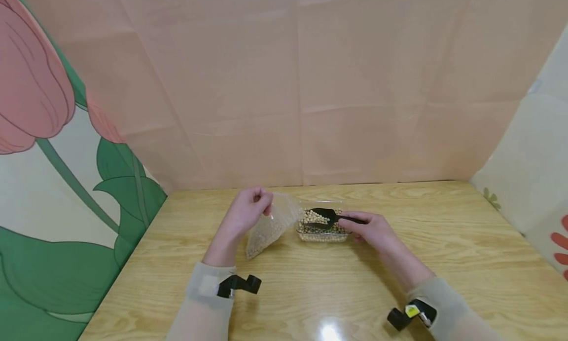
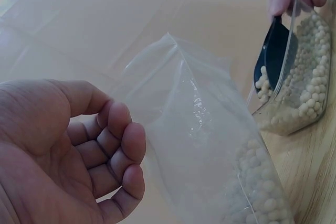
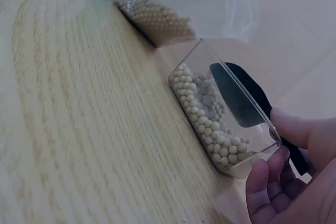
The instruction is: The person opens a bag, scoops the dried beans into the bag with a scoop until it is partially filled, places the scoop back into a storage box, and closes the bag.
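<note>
Bag (image 1: 271, 227): clear plastic, just left of the tub in the head view's lower middle, hanging at a slant, pellets bunched in its low end
Left hand (image 1: 246, 208): fingers curled in, thumb against them, pinching the bag near its top edge
Tub (image 1: 323, 234): see-through box, lower middle of the head view, sitting on the table (image 1: 306, 296); can't tell if the bag actually touches it
Pellets (image 3: 199, 119): pale little round things, a layer of them in the tub
Scoop (image 1: 330, 214): black, blade tilted over the tub with a small pile of pellets on it, handle pointing right
Right hand (image 1: 374, 231): mostly closed up, thumb and fingers gripping the scoop handle, fingers right by the tub's end
Wrists: black clip-on gadget on each sleeve, bottom of the head view
Backdrop (image 1: 301, 84): pinkish creased sheet across the top, big tulip print (image 1: 33, 69) upper left
</note>
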